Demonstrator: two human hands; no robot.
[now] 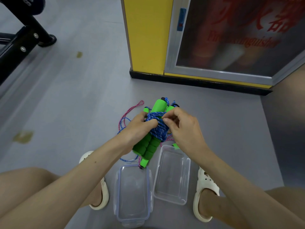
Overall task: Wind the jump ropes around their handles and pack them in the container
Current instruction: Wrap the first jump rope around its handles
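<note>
While the left hand (140,124) clamped the green foam handles (149,146), long axis running lower left to upper centre, the right hand (179,126) pinched blue rope (158,124) above the clear container (171,176) at lower centre.

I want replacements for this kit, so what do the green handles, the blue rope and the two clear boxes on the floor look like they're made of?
Green handles: likely soft foam, matte and ribbed into padded segments. Blue rope: looks like braided fabric cord, with a flecked weave and no shine. Clear container and lid: seemingly rigid transparent plastic, glossy, with the grey floor showing through; the lid has a bluish rim.
</note>
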